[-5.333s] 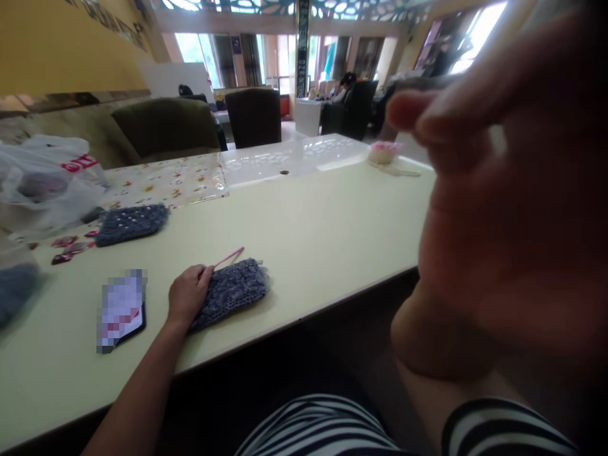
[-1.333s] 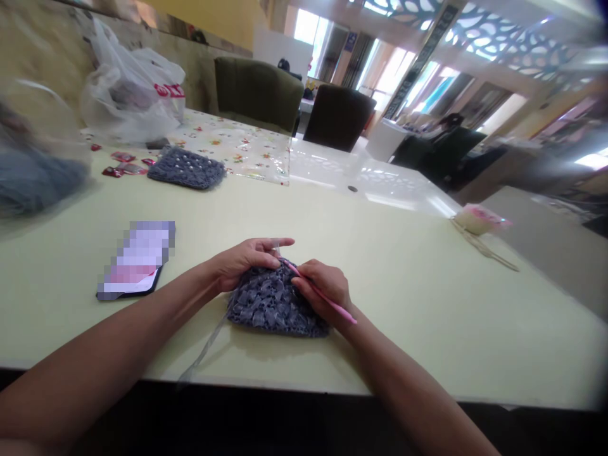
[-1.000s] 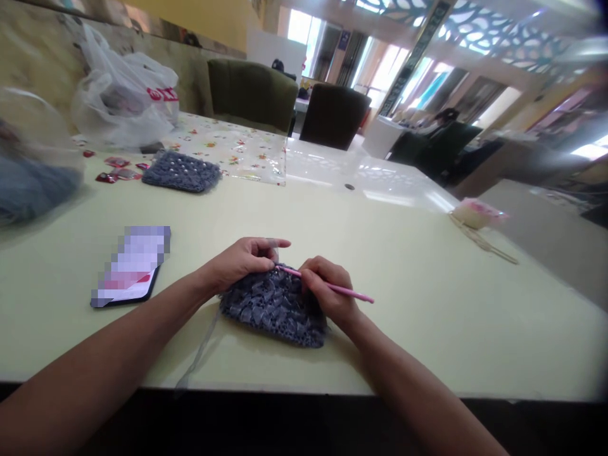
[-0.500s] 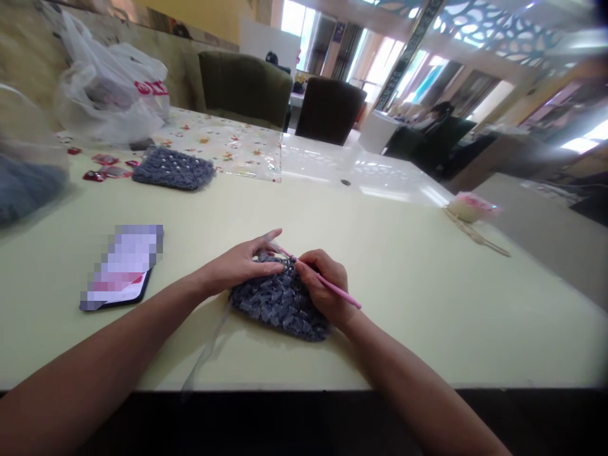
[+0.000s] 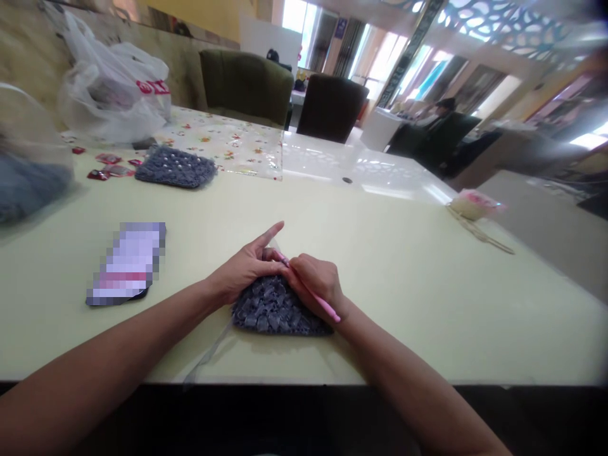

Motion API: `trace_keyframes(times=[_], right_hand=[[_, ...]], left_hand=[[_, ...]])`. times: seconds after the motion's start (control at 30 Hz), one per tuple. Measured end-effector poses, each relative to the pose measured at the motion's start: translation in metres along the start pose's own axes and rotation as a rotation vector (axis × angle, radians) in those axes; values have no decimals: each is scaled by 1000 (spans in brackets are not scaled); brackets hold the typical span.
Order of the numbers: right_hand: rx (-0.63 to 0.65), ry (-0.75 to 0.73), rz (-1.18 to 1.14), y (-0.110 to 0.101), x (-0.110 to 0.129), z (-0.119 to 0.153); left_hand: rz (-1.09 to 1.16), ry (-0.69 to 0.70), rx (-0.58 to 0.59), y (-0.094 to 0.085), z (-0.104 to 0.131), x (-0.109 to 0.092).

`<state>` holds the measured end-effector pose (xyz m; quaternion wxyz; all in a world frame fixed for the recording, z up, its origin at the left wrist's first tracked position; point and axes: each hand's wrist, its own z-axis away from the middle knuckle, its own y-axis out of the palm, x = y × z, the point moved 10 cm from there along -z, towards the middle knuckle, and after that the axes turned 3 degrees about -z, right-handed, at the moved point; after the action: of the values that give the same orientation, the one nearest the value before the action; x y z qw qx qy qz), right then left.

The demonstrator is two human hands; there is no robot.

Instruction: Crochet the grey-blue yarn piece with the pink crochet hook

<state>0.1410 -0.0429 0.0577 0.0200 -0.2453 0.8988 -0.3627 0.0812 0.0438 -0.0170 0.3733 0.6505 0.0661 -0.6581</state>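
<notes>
A dark blue-grey crocheted piece (image 5: 275, 309) with a ruffled surface stands on the table between my hands. My left hand (image 5: 251, 266) pinches its top edge, index finger raised with a strand over it. In my right hand (image 5: 317, 278) is a pink crochet hook (image 5: 319, 303), its handle slanting down to the right. The hook's tip meets the work's upper edge close to my left fingertips; the stitch there is too small to make out. A thin grey ribbon yarn (image 5: 209, 354) trails from the piece's left side over the table's front edge.
Left of my arms lies a phone (image 5: 128, 263). Behind it are a second crocheted piece (image 5: 175, 168), red wrappers (image 5: 108, 158) and a white plastic bag (image 5: 114, 95). A clear bag (image 5: 33, 171) stands far left; a small pouch with a cord (image 5: 475, 204) lies right.
My right hand has shifted slightly left, and the hook now slants more steeply. My left index finger has lifted and straightened. The crocheted piece is tilted differently.
</notes>
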Motion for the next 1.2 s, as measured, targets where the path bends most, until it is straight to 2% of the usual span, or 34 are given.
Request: trace_keyframes(times=[0.1,0.2,0.3,0.37,0.43,0.6,0.7,0.83,0.97,1.07,1.2], right_hand=[[-5,-13,37,-1,2,0],[-37,-52,170,-2,12,-1],[-34,9,333,1,14,-2],[-51,25,402,-1,16,-3],[-93,-29,414,-6,23,-2],[-180,-216,234,-21,35,2],[-169,-184,68,-25,26,2],[-106,-125,-74,-22,15,2],[29,-90,-117,-9,9,0],[74,-50,56,0,10,-3],[-40,-32,405,-3,22,-6]], left_hand=[[-81,52,-36,0,1,-5],[-97,76,-56,1,2,-7],[-128,115,-93,1,2,-8],[-68,111,-112,1,1,-5],[44,61,-94,4,1,0],[120,-106,70,15,3,2],[106,-103,142,12,3,-4],[32,-60,154,6,3,-8],[-71,-36,158,7,3,-7],[-127,6,139,8,1,-7],[-31,40,-29,0,-2,-3]])
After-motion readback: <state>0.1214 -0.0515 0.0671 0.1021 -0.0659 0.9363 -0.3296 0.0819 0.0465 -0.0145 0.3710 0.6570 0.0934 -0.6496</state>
